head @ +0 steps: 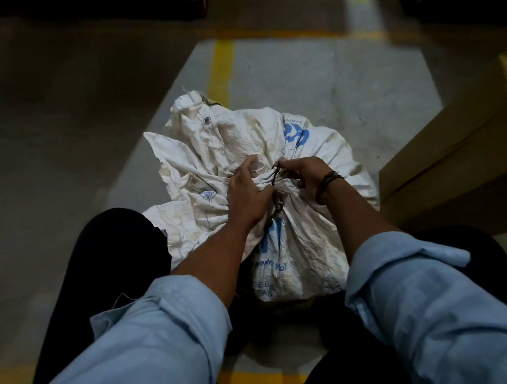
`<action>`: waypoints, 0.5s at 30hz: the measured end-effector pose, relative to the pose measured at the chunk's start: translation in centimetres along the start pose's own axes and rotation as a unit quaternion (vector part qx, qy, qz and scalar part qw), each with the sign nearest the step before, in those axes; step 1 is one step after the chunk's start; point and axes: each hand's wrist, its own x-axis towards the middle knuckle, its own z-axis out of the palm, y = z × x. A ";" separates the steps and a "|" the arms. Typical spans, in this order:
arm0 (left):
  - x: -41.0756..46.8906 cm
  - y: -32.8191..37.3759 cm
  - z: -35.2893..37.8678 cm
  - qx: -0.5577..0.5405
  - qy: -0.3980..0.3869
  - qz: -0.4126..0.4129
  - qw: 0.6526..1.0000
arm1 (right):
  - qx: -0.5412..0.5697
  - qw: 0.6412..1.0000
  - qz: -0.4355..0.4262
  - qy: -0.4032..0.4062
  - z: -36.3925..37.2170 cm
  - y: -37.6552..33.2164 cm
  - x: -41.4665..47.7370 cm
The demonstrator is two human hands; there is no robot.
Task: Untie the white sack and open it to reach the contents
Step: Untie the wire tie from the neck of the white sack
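A white woven sack (309, 248) with blue print stands on the floor between my knees. Its neck is bunched and bound by a dark cord (277, 186), with the loose mouth flopped away from me. My left hand (246, 192) rests on the gathered neck from the left, thumb beside the knot and fingers spread over the fabric. My right hand (302, 175) pinches the cord at the knot from the right side. A dark band circles that wrist.
A brown cardboard box (462, 152) stands close on the right of the sack. Yellow floor lines (221, 69) run beyond the sack and under me. Dark shelving or pallets (129, 0) border the far edge.
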 end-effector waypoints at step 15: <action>-0.2 -0.2 0.2 0.038 -0.017 0.047 0.998 | 0.168 0.985 0.020 -0.039 -1.0 0.7 -1.4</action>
